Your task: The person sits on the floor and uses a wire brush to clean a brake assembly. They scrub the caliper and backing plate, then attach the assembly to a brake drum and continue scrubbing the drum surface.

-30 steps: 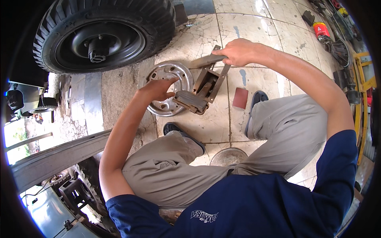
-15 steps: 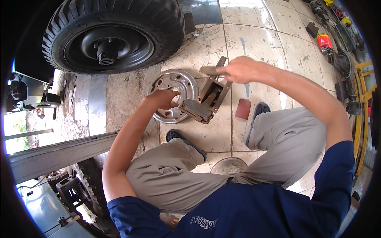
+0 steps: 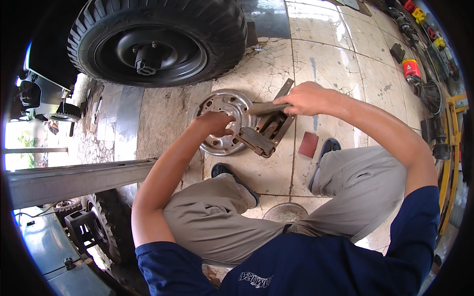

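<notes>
On the tiled floor in front of me lies a rusty metal bracket assembly [image 3: 270, 129] with long drilled side plates and a flat, pedal-like pad [image 3: 256, 141] at its near end. My right hand [image 3: 310, 99] grips a flat brownish bar [image 3: 269, 107] by its right end, above the bracket. Whether the bar touches the bracket is unclear. My left hand [image 3: 216, 123] is over a round pressed-metal plate [image 3: 221, 98] with several holes. Its fingers and thumb are spread apart beside the pad, nothing visible between them.
A large black tyre [image 3: 163, 44] on a dark rim stands at the far left. A dark red rectangular sheet [image 3: 308, 144] lies near my right shoe. Between my legs is a round metal item [image 3: 285, 212]. Along the right are a red can [image 3: 411, 68] and a yellow frame [image 3: 450, 148].
My right hand has brought the bar closer to me and slightly left, across the bracket. My left hand stays beside the pad. The whole view has shifted slightly.
</notes>
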Available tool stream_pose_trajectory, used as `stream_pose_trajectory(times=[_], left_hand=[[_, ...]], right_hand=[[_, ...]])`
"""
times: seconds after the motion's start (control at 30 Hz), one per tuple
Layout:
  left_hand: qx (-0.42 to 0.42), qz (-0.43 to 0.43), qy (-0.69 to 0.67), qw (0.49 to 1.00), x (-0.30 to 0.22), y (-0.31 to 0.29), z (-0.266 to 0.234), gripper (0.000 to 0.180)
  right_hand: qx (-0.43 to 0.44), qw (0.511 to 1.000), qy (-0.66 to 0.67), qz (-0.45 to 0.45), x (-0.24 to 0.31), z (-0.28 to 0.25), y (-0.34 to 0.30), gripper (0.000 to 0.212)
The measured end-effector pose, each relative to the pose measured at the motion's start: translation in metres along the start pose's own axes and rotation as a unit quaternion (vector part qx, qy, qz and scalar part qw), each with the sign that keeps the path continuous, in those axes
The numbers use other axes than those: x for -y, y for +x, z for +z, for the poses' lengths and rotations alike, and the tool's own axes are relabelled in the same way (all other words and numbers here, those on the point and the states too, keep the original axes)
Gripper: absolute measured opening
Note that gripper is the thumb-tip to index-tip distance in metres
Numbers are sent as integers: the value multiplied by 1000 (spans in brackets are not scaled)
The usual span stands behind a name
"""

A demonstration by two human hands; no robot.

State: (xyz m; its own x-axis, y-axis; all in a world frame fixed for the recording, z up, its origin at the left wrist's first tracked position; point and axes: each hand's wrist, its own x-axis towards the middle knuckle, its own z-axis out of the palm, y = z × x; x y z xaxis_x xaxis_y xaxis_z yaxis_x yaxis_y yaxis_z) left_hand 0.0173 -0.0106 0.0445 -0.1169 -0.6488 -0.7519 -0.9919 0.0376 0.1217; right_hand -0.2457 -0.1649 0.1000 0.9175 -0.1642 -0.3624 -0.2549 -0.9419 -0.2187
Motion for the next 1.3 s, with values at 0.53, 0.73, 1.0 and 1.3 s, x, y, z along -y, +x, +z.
stream_pose_trajectory(times=[0.53,0.73,1.0,1.3], left_hand=[[145,184,-339,911,-3,-38,-57,76],[142,187,-259,937,-15,-33,-64,91],[150,193,-297,923,-9,-25,-52,91],[168,184,-322,913,-8,-23,-44,96]], right_hand=[[41,995,16,94,0,-15,-8,42],[48,997,20,64,0,-17,-4,42],[38,998,54,23,2,-12,-8,44],[66,995,50,60,12,-17,-7,43]])
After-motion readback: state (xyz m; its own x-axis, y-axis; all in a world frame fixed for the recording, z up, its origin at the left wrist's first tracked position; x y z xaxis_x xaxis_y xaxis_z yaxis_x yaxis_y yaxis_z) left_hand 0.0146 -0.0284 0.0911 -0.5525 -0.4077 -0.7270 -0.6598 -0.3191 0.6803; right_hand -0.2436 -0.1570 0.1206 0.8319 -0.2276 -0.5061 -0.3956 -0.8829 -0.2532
